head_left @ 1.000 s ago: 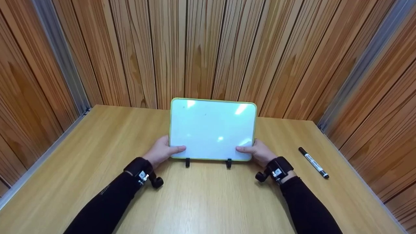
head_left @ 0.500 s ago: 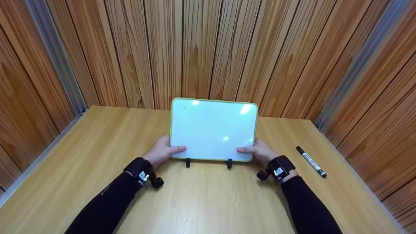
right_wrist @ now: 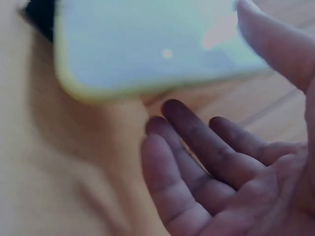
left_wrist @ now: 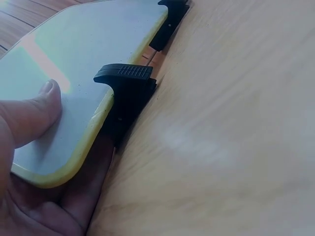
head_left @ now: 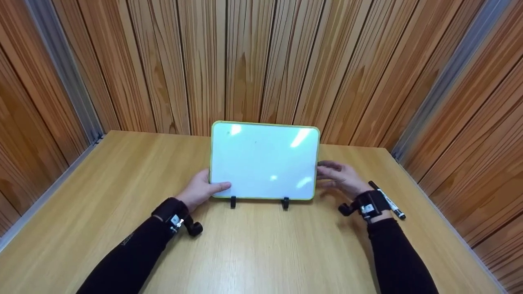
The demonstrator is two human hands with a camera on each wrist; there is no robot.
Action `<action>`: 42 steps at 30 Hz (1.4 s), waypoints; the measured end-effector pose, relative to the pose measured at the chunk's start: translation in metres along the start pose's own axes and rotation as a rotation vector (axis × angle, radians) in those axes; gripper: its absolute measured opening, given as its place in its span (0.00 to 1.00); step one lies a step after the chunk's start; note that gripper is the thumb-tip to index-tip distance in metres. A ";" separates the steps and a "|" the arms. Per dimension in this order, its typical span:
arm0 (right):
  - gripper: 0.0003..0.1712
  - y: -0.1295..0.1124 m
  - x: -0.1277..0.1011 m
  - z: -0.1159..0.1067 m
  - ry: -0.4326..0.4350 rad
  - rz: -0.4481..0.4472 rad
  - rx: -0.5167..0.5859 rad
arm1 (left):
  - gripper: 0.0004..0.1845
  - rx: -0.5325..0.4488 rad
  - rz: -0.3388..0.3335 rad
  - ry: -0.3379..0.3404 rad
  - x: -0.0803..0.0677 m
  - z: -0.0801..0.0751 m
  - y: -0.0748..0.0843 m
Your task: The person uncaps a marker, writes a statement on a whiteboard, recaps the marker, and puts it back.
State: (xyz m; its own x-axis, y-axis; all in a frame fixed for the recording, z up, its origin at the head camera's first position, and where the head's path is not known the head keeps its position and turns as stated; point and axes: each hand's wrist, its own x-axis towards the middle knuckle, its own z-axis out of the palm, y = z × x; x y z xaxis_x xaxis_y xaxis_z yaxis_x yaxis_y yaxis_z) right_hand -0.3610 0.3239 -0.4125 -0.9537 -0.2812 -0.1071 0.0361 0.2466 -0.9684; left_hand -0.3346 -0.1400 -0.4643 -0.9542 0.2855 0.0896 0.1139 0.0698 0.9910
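A small whiteboard [head_left: 264, 160] with a yellow-green rim stands tilted on two black clip feet [head_left: 233, 202] on the wooden table [head_left: 253, 245]. My left hand [head_left: 201, 190] grips its lower left corner, thumb [left_wrist: 30, 116] on the white face and fingers behind. The board's corner [left_wrist: 74, 98] and one black foot [left_wrist: 129, 88] fill the left wrist view. My right hand [head_left: 341, 177] is off the board, just right of its right edge, with fingers [right_wrist: 206, 147] spread and holding nothing. The board's edge [right_wrist: 147, 59] shows blurred above them.
A black marker [head_left: 388, 201] lies on the table right of my right wrist. Wood-panelled walls [head_left: 253, 61] enclose the table at the back and both sides, with metal corner strips [head_left: 65, 73].
My right hand has let go of the board's lower right corner and moved a little right, its fingers now spread. The left hand keeps its hold. The board has barely moved.
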 end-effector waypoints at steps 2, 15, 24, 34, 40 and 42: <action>0.45 -0.001 -0.004 -0.012 0.046 -0.026 -0.040 | 0.31 0.002 0.005 0.003 0.000 -0.001 0.000; 0.41 0.009 -0.036 -0.077 0.372 0.155 -0.586 | 0.29 -0.019 -0.006 -0.001 0.000 -0.004 0.000; 0.37 0.012 -0.048 -0.096 0.353 0.353 -0.734 | 0.30 -0.017 -0.002 0.009 0.000 -0.007 0.000; 0.10 0.024 -0.050 -0.106 0.334 0.393 -0.825 | 0.29 -0.014 -0.018 0.006 0.000 -0.004 0.003; 0.23 0.023 -0.049 -0.102 0.315 0.389 -0.766 | 0.30 -0.014 -0.012 -0.007 0.000 -0.003 0.002; 0.30 0.022 -0.047 -0.100 0.316 0.385 -0.725 | 0.30 -0.010 -0.014 -0.003 -0.001 -0.002 0.002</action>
State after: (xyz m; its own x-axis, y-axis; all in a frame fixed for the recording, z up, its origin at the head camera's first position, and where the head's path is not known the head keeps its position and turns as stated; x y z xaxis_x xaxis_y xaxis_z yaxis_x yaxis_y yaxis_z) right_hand -0.3451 0.4354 -0.4064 -0.9563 0.1860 -0.2258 0.2759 0.8301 -0.4846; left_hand -0.3345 -0.1421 -0.4622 -0.9548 0.2875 0.0749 0.0974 0.0647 0.9931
